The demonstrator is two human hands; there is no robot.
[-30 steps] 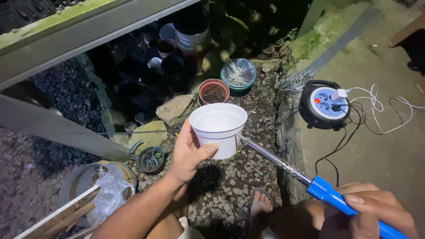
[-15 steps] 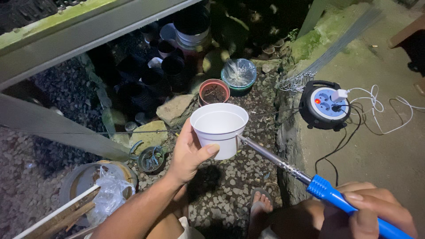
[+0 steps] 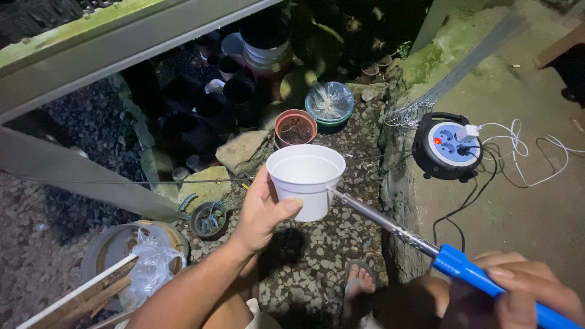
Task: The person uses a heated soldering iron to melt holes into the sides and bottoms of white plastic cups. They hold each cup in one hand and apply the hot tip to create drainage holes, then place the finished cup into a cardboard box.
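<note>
A white plastic pot point(image 3: 306, 181) was held in mid-air by the left hand point(image 3: 263, 210), thumb across its front wall and fingers wrapped behind, so that grip was closed on the pot. Against the pot's right side, just under the rim, the metal tip of a soldering iron point(image 3: 390, 226) was pressed. Its blue handle was clenched in the right hand point(image 3: 530, 295) at the lower right corner of the view. The pot was carried above a gravel floor point(image 3: 304, 274), with a bare foot in a sandal point(image 3: 359, 285) just below it.

Several risks could be judged from this. The thumb lay near the point of contact, so a slip of the tip along the smooth plastic could have burned it. With the pot unsupported, too much push could have driven the tip through suddenly towards the palm. Softened plastic could have dripped towards the foot beneath.

On the concrete ledge point(image 3: 518, 201) to the right, a black cable reel with a blue socket face point(image 3: 448, 145) was seen, with cords trailing loosely near the right arm, where a snag could have jerked the iron. A terracotta pot point(image 3: 295, 128) stood on the ground beyond.
</note>
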